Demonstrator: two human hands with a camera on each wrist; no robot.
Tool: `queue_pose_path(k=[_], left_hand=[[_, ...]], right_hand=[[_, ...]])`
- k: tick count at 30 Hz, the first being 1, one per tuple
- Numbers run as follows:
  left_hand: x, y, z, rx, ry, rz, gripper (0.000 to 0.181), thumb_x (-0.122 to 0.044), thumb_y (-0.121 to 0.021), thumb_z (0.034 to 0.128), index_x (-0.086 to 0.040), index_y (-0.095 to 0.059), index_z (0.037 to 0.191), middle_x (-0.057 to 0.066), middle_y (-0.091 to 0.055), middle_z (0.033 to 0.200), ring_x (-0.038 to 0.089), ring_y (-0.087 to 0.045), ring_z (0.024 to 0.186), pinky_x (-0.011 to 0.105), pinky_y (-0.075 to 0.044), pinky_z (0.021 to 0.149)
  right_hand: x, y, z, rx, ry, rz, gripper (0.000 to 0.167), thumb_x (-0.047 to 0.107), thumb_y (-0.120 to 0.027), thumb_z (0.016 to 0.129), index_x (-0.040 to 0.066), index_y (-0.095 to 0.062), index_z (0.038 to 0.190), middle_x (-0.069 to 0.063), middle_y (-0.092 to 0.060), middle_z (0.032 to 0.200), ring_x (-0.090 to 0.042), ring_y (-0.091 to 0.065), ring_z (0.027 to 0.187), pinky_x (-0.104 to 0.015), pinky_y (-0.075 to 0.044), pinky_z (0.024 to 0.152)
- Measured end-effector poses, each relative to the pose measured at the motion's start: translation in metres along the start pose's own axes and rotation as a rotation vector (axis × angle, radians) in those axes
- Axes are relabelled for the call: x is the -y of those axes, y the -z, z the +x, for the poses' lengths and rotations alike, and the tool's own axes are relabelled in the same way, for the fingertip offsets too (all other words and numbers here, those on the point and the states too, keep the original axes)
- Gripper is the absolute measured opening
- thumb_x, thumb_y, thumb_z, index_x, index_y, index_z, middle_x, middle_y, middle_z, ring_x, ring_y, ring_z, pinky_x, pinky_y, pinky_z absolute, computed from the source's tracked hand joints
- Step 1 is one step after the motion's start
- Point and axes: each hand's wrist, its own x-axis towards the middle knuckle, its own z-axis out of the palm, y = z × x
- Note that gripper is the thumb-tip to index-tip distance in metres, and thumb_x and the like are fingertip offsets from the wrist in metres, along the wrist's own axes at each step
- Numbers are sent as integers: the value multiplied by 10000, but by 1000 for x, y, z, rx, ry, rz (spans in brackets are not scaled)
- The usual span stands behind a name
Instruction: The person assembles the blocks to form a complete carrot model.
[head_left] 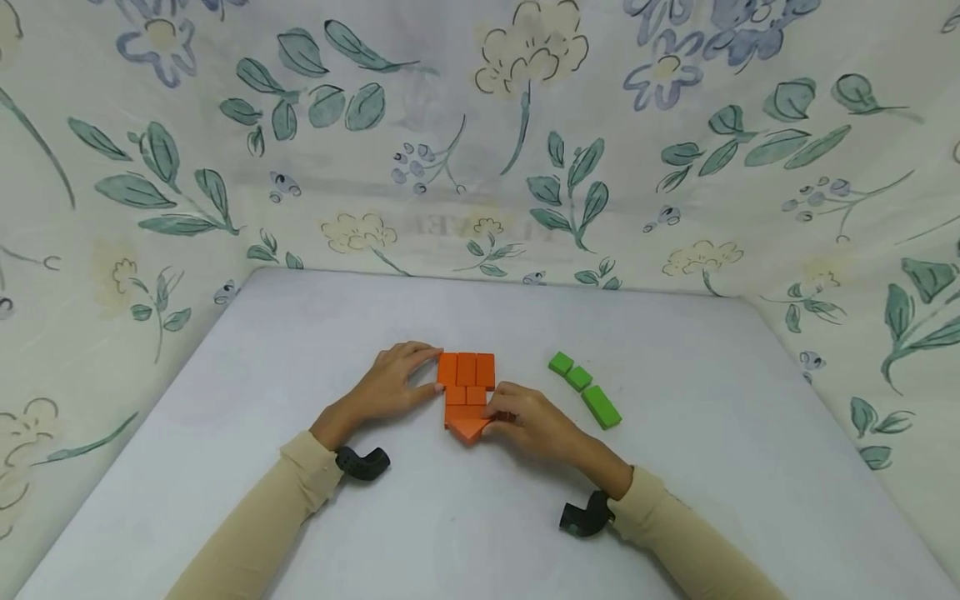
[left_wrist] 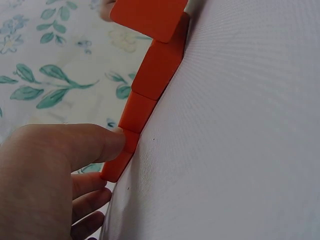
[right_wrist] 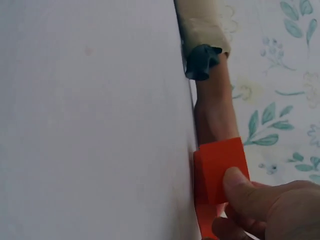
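Several orange blocks [head_left: 467, 369] lie close together on the white table, with three upright rectangles at the far end, two smaller ones before them and a wider piece nearer. My right hand [head_left: 534, 421] pinches an orange triangular block [head_left: 468, 430] at the near end, its point towards me. In the right wrist view, the thumb [right_wrist: 235, 180] presses on this block's face. My left hand [head_left: 390, 383] touches the left side of the far row with thumb and fingertips. The left wrist view shows the thumb against the blocks' side [left_wrist: 131, 140].
Right of the orange blocks, three green blocks [head_left: 602, 407] lie in a slanting line, two small and one longer. Flowered cloth [head_left: 450, 150] hangs behind and beside the table [head_left: 465, 533]. Each wrist carries a black camera mount [head_left: 363, 464].
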Motion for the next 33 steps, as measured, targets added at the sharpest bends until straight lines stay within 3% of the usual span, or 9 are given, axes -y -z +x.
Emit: queue_pose_path(k=[13,27,33], left_hand=[[-4,1,-1,-7,-13,2,638,-448,-660,921,-118,-524,1450,120,-533,1438,335,-455,1365,548,-344,1060],[-2,0,-1,-16,-15,5,626,-422,-667,922,-112,-526,1448,128,-534,1432,340,-458,1360,550,-345,1060],[-1,0,-1,-24,-30,16,630,-428,-664,922,-104,-528,1445,131,-542,1422,339,-471,1347,546,-357,1041]], right_hand=[[-2,-10,-4,-2,-73,4,120,120,-738,899,97,-741,1018,5,-638,949,-73,-552,857,-203,-513,763],[0,-11,-4,9,-74,-33,163,137,-747,894,87,-711,1044,-10,-625,953,-70,-538,818,-170,-506,724],[1,1,-5,95,-144,12,240,148,-738,906,116,-696,1141,28,-638,979,-50,-568,863,-188,-519,764]])
